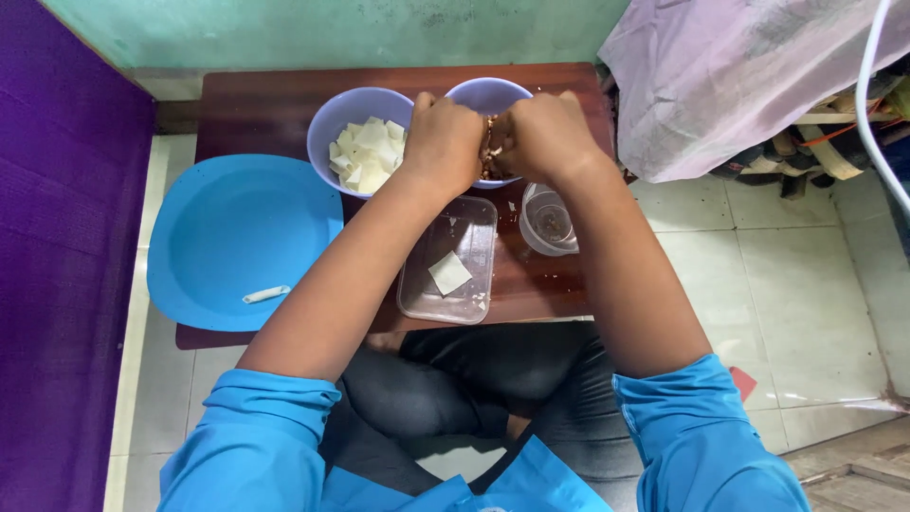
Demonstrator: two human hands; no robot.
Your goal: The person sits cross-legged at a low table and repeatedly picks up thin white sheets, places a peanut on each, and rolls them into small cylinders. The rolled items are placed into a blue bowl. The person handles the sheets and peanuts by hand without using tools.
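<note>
My left hand (442, 142) and my right hand (548, 137) meet over a lilac bowl (485, 93) at the back of a low dark wooden table (265, 104). Both pinch a small brownish bit of filling (489, 152) between their fingertips; whether a wrapper is around it is hidden. A second lilac bowl (353, 112) to the left holds several pale square wrappers (370, 154). Below my hands a clear rectangular tray (449, 261) carries one square wrapper (449, 273). A small clear cup (550, 223) stands to its right.
A large blue plate (232, 237) overhangs the table's left side with one rolled white piece (266, 294) on it. A purple wall (57, 256) runs on the left. A pinkish cloth (749, 76) covers a pile at the right. White floor tiles (787, 275) lie beyond.
</note>
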